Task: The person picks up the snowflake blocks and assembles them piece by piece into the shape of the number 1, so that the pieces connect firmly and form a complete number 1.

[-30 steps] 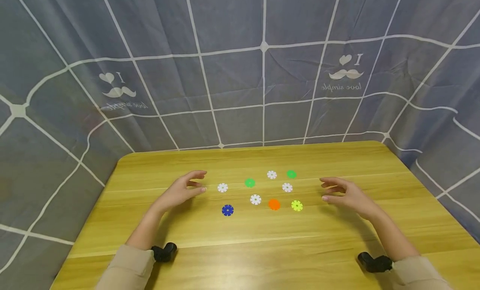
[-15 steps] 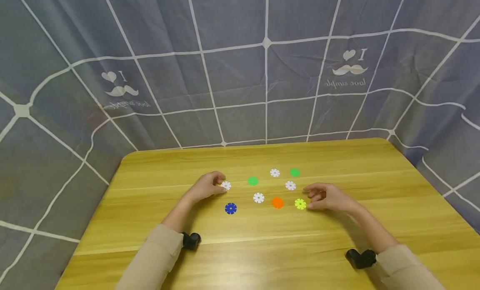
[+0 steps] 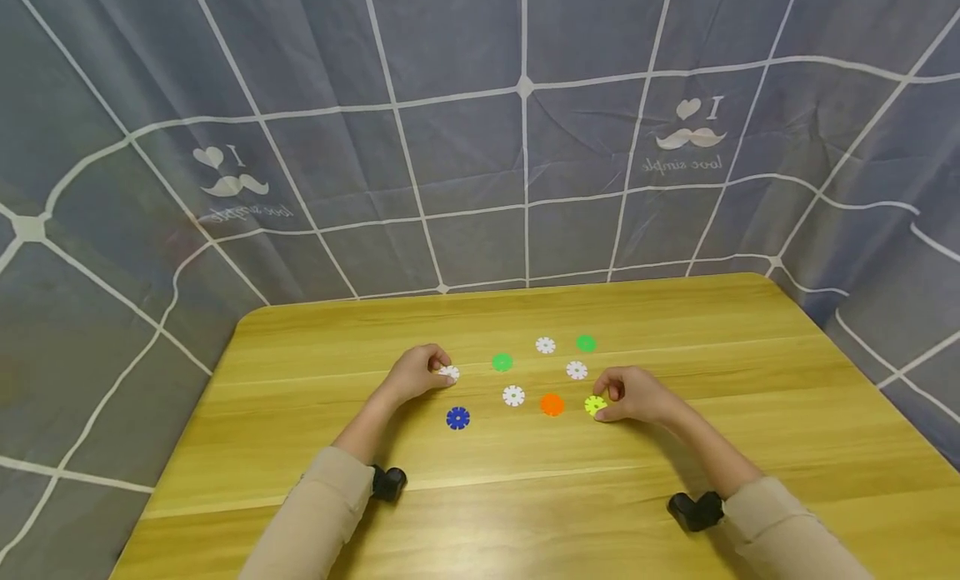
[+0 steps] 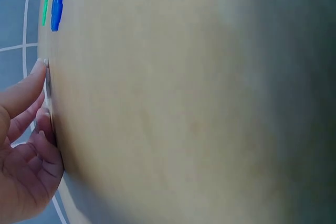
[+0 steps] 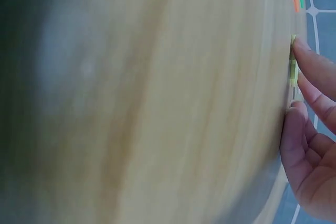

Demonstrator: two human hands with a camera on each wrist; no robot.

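My left hand (image 3: pixel 415 372) pinches a white notched plastic disc (image 3: pixel 451 372) between thumb and fingers, the disc lying at the table top. On the other side, a yellow notched disc (image 3: pixel 592 406) sits between the thumb and fingers of my right hand (image 3: pixel 634 395). Seen from the right wrist, that yellow disc (image 5: pixel 293 69) shows edge-on under the thumb tip. Nearest to the left hand otherwise is a blue disc (image 3: pixel 458 418), which the left wrist view shows edge-on too. An orange disc (image 3: pixel 552 405) lies just left of the yellow one.
Between the hands lie a green disc (image 3: pixel 502 362) and several white ones, such as a white disc (image 3: pixel 513 396). Another green disc (image 3: pixel 587 343) is farther back. A grey checked curtain (image 3: pixel 480 172) hangs behind the wooden table (image 3: pixel 510 513). Black wrist cameras sit at both sleeves.
Both hands have moved inward from the sides. The left has reached the white disc and the right the yellow disc, fingers closing on them. The discs lie about where they were.
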